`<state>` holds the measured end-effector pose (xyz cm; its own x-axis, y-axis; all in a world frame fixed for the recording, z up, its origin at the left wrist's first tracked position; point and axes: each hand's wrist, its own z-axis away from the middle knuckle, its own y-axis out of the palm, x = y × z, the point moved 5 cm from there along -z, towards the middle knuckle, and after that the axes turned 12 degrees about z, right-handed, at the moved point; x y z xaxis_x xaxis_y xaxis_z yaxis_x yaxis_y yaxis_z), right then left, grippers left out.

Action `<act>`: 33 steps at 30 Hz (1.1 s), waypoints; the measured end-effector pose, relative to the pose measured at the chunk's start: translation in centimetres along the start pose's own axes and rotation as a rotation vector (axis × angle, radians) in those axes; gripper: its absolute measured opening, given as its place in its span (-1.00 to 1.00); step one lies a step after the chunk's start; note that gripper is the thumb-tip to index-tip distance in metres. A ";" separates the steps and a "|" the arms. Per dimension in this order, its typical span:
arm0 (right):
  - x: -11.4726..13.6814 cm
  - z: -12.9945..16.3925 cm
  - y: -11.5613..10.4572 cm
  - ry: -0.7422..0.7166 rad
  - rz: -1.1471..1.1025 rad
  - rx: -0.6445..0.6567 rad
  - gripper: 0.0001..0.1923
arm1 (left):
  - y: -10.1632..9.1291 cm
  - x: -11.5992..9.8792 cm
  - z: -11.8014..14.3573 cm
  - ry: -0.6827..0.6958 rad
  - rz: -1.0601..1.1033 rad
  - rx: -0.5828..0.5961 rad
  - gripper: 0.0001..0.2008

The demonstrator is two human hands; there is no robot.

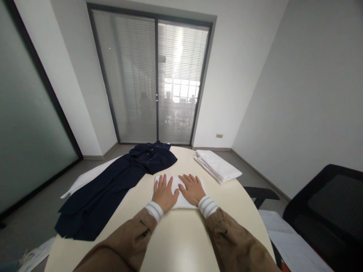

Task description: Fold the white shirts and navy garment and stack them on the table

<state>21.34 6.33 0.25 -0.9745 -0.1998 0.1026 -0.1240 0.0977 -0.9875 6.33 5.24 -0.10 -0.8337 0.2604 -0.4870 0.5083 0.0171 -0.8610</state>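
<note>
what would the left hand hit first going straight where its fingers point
Likely the navy garment, lying just beyond the white cloth under the left hand; the gap is hard to judge.

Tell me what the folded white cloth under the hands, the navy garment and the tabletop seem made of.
Folded white cloth: matte fabric, perhaps cotton; it lies in soft layers.
Navy garment: matte fabric, fibre unclear; it drapes in loose folds.
Tabletop: smooth, faintly glossy, possibly laminate; it shows a blurred light reflection.

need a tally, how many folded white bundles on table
2: near bundle under left hand and right hand; far bundle at table's right edge. More may hide under navy garment.
</note>
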 end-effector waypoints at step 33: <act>-7.5 -0.8 0.3 0.240 -0.530 -0.363 -0.44 | -2.0 7.2 -3.6 -0.082 0.808 -0.372 -0.49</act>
<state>28.44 8.59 -0.72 -0.7739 -0.0934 0.6263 -0.6101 0.3750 -0.6980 0.06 10.54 -1.38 -0.1964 0.2590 -0.9457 0.9725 0.1743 -0.1543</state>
